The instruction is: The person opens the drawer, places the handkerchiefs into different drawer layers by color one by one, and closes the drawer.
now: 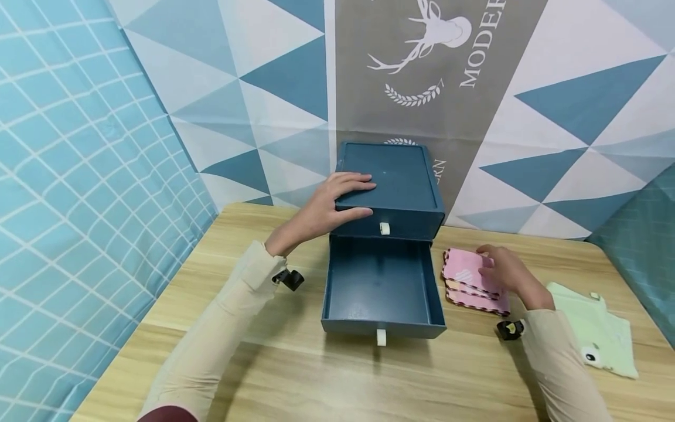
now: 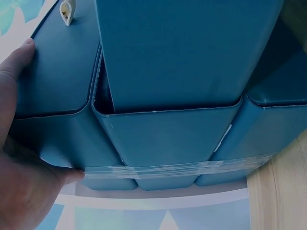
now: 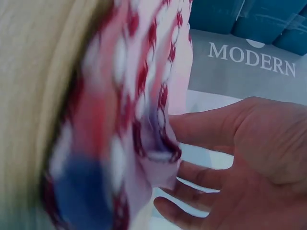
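A dark blue drawer unit (image 1: 387, 176) stands against the patterned backdrop. Its middle drawer (image 1: 381, 281) is pulled out, and no contents show inside. My left hand (image 1: 337, 202) rests on the unit's top at the left front corner, fingers spread; in the left wrist view the thumb lies along the side wall. Over a stack of folded pink cloths (image 1: 466, 275) with dark-and-white stitched edges is my right hand (image 1: 503, 269). A gap shows between its thumb and fingers, which are at the cloths' edge in the right wrist view.
Light green cloths (image 1: 606, 334) with an eye design lie right of the pink stack, partly behind the right forearm. White pull tabs (image 1: 381, 337) hang on the drawer fronts. A wooden table (image 1: 274, 375) carries everything, with blue checked fabric (image 1: 68, 176) at the left.
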A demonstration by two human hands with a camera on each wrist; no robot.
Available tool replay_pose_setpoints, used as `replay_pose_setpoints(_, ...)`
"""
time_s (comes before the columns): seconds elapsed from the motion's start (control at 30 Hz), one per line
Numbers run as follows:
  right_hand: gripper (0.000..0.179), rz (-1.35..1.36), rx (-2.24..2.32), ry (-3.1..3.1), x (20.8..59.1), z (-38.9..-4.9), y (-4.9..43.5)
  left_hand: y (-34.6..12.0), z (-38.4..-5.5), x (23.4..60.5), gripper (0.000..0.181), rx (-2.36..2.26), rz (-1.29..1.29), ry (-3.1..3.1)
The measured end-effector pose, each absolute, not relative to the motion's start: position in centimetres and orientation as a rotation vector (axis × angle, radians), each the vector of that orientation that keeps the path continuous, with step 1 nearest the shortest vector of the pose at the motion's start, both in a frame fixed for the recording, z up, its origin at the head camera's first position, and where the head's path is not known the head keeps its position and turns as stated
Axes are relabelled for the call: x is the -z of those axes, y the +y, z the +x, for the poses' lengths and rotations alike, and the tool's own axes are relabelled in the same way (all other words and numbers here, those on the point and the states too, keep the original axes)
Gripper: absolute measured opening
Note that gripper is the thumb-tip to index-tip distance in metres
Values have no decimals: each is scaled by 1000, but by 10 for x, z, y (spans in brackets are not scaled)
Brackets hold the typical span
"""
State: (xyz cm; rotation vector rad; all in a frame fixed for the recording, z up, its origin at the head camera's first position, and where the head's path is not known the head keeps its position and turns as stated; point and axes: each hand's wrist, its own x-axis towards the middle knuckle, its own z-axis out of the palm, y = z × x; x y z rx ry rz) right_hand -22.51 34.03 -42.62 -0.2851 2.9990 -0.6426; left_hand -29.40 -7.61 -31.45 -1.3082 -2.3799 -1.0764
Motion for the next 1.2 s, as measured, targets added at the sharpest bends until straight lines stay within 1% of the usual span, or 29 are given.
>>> replay_pose_setpoints(0.17,35,-191,645,2983,424,-226,345,-78,-296,315,50,1073,-1304,-2377)
replay_pose_setpoints(0.33,21,-156,694,2947,422,-222,348,-78,-295,316,50,1065,-1299,-2393)
replay_pose_setpoints(0.4,19,-151,727,2932,420,-220,349,-78,-295,316,51,1061,-1299,-2396)
replay_pose_setpoints(0.57,22,-206,805,2977,411,-217,351,-78,-295,316,51,1066,-1302,-2394)
replay_pose_setpoints(0.83,17,-310,810,3152,391,-212,347,-78,-296,315,50,1070,-1295,-2386)
replay_pose_setpoints(1.2,14,-351,786,3363,357,-191,329,-77,-294,315,49,1075,-1295,-2387)
